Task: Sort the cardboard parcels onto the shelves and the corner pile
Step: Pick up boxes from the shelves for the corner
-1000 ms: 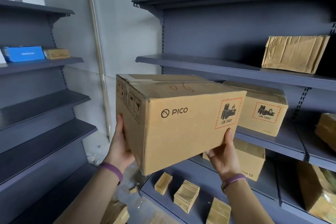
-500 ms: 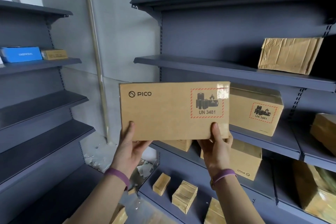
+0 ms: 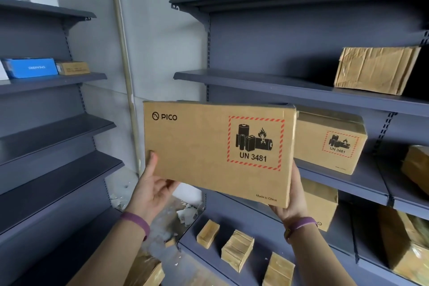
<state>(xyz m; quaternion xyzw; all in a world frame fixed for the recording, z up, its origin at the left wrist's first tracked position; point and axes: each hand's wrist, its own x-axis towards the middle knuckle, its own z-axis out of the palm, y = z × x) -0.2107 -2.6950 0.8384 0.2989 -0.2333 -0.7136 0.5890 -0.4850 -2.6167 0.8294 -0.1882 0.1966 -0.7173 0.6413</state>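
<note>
As left hand and right hand grip the PICO parcel (label facing), shelves stand behind.

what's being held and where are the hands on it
The PICO box, in both hands: left hand at its lower left edge, thumb on the front; right hand cupping its lower right corner.

On the right rack, the second shelf carries one crumpled taped parcel toward its right end; the shelf below bears a box marked UN 3481, with another brown parcel apart at the frame edge; the bottom shelf holds three small taped parcels in a row; on a left-rack shelf a blue box sits just beside a small brown box; paper scraps litter the corner floor.
</note>
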